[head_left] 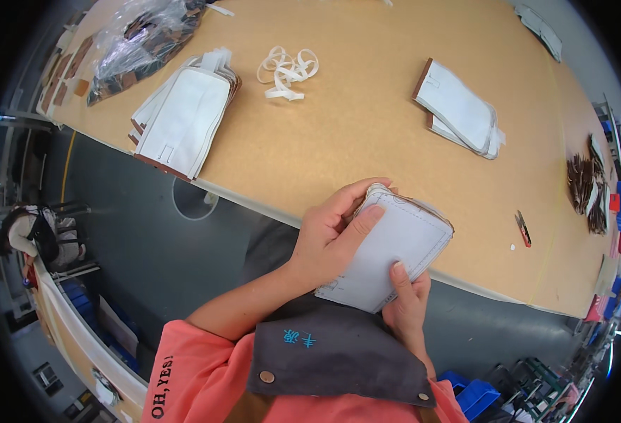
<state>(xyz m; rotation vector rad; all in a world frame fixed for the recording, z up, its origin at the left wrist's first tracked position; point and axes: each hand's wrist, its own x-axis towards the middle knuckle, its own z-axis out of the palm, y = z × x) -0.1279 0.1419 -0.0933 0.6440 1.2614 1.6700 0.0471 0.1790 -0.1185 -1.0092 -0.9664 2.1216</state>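
In front of my body I hold a white stitched panel, with dashed seam lines near its edges and a brown layer showing along its top and right side. My left hand grips its upper left edge, thumb on the white face and fingers curled behind. At the lower right edge my right hand pinches it, thumb on top and the other fingers mostly hidden underneath. The panel is tilted and overlaps the table's near edge in view.
Similar white panels with brown ends lie in a left stack and a right stack on the table. White tape, a plastic bag, red-handled thread snips and brown pieces lie there too. Another person works far left.
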